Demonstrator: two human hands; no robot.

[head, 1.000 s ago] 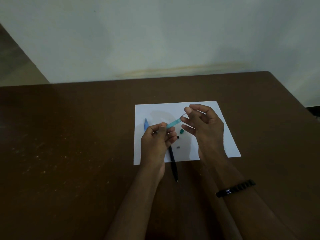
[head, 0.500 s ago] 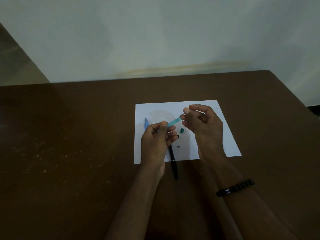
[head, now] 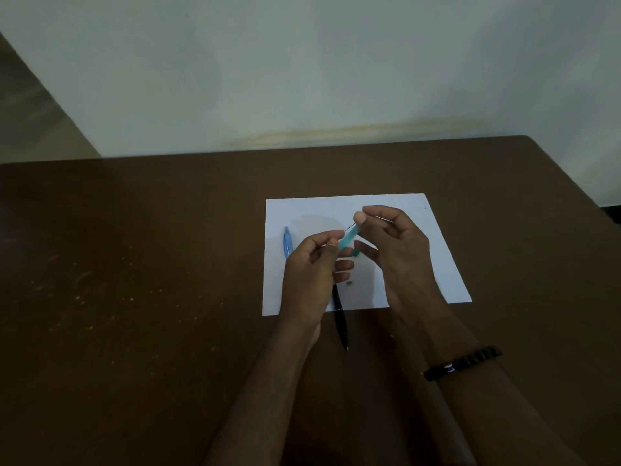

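Note:
My left hand (head: 311, 267) pinches a teal pen barrel (head: 347, 238) between thumb and fingers, above a white sheet of paper (head: 437, 264). My right hand (head: 393, 243) pinches a thin dark refill (head: 351, 227) at the barrel's upper end. A blue pen (head: 287, 242) lies on the paper's left part. A black pen (head: 341, 321) crosses the paper's near edge, partly hidden under my left hand. A small teal cap (head: 356, 252) and a tiny dark part (head: 349, 283) lie on the paper between my hands.
The paper lies on a brown table (head: 134, 280) whose far edge meets a pale wall (head: 302, 62). The table's right edge (head: 578, 183) is near my right arm. A dark bracelet (head: 463, 363) circles my right wrist.
My right hand closed in toward the barrel end, then shifted slightly; the thin refill shows again at the barrel's tip. My left hand has stayed nearly still with the barrel.

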